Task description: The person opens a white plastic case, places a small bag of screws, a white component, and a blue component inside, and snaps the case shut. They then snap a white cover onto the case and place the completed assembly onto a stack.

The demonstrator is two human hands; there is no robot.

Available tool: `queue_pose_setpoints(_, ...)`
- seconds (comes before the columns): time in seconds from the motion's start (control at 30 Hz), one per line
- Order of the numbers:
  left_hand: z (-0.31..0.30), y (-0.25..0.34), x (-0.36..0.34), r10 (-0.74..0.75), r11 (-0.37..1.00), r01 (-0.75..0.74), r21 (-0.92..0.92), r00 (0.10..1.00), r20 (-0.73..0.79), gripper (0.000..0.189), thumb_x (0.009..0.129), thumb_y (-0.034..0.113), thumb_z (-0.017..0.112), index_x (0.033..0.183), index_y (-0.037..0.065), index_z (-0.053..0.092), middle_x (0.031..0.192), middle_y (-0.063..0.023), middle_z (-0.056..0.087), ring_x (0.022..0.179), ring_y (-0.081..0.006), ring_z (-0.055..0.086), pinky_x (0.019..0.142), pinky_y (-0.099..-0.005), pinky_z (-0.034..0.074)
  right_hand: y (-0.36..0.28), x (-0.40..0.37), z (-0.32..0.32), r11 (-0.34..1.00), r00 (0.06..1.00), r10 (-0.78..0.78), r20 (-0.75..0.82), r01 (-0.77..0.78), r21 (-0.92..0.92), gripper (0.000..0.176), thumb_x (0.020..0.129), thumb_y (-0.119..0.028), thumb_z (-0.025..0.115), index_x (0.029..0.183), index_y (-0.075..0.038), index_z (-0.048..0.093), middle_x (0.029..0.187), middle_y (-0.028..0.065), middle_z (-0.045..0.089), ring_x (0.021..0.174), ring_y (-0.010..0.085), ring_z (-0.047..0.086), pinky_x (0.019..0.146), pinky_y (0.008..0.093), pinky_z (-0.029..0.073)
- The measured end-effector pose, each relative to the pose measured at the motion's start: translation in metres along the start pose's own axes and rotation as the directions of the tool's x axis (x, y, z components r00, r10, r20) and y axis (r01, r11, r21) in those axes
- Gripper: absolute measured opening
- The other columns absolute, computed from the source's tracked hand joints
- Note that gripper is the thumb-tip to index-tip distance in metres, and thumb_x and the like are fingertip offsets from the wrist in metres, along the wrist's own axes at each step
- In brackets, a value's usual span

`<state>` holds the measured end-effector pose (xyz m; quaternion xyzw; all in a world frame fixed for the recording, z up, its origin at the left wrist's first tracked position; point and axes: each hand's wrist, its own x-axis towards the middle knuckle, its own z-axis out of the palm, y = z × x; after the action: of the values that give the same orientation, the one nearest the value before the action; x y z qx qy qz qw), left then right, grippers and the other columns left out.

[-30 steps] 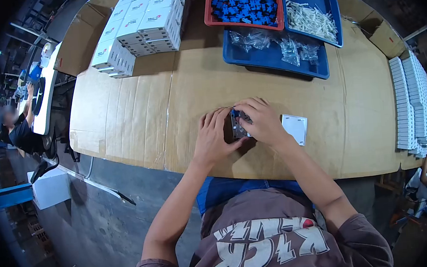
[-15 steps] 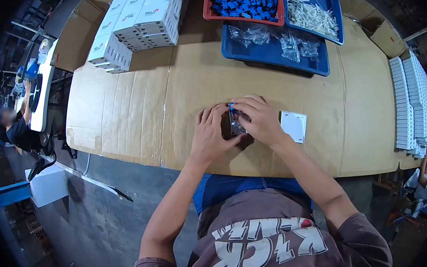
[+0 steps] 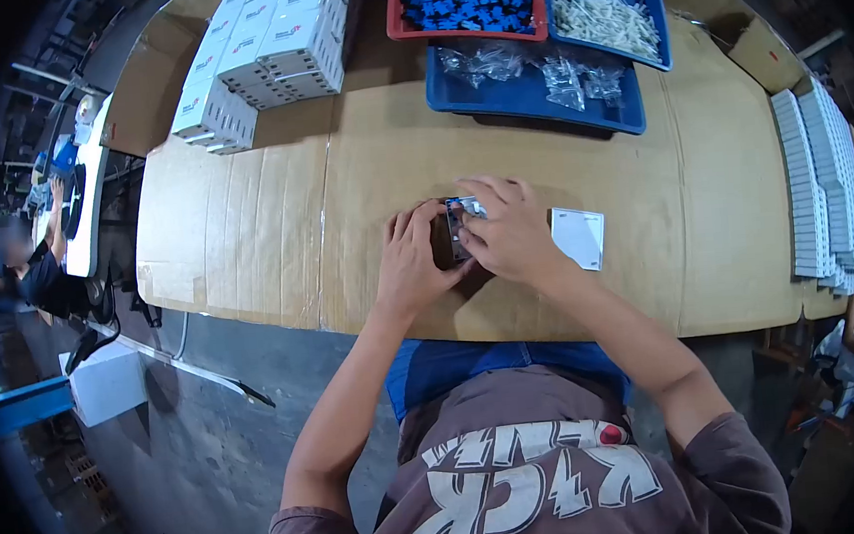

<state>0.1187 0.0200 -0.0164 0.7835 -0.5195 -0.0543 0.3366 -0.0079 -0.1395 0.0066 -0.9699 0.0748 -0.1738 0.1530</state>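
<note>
Between my hands, on the cardboard-covered table, lies a small open housing (image 3: 457, 249) with a dark inside and a bit of blue near its top edge. My left hand (image 3: 410, 258) is closed around its left side, fingertips at the upper edge and thumb at the lower one. From the right, my right hand (image 3: 512, 232) reaches over it with bent fingers pressed down into it. Whatever those fingertips pinch is hidden. Just right of my right hand lies a flat white square plate (image 3: 578, 239).
Behind my hands stand a red tray (image 3: 469, 33) of blue parts, a blue tray (image 3: 662, 23) of white pieces and a blue tray (image 3: 536, 121) of clear bags. White boxes (image 3: 278, 33) are stacked at back left, white plates (image 3: 821, 181) at right. Other people (image 3: 40, 262) work at the sides.
The view has shifted slightly. My right fingers have moved down from the housing's upper edge into its middle, and the blue part they were touching is now less visible. My left hand keeps its hold.
</note>
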Motion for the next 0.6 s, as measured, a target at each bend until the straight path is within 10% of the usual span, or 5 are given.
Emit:
queue_pose_setpoints(0.3, -0.006, 0.009, -0.003, 0.042, 0.996, -0.036, 0.081, 0.997, -0.071, 0.098, 0.075, 0.052, 0.088, 0.149, 0.004, 0.045, 0.143, -0.0146, 0.055, 0.132, -0.0370, 0.051, 0.114, -0.0502, 0.037, 0.042, -0.057, -0.074, 0.906, 0.937, 0.338, 0.091, -0.350, 0.240, 0.058, 0.090, -0.029, 0.078, 0.142, -0.010, 0.062, 0.158, 0.0136, 0.048, 0.144, 0.0374, 0.046, 0.118, 0.0474, 0.041)
queue_pose_setpoints(0.6, 0.033, 0.088, -0.004, -0.426, 0.873, 0.439, 0.210, 0.898, -0.107, 0.118, 0.073, 0.063, 0.086, 0.158, 0.004, 0.031, 0.142, -0.0316, 0.044, 0.136, -0.0462, 0.039, 0.116, -0.0578, 0.026, 0.048, -0.129, -0.100, 0.784, 0.812, 0.508, 0.286, -0.574, 0.236, 0.060, 0.078, -0.014, 0.088, 0.134, -0.010, 0.067, 0.160, 0.0085, 0.046, 0.142, 0.0317, 0.049, 0.118, 0.0420, 0.043)
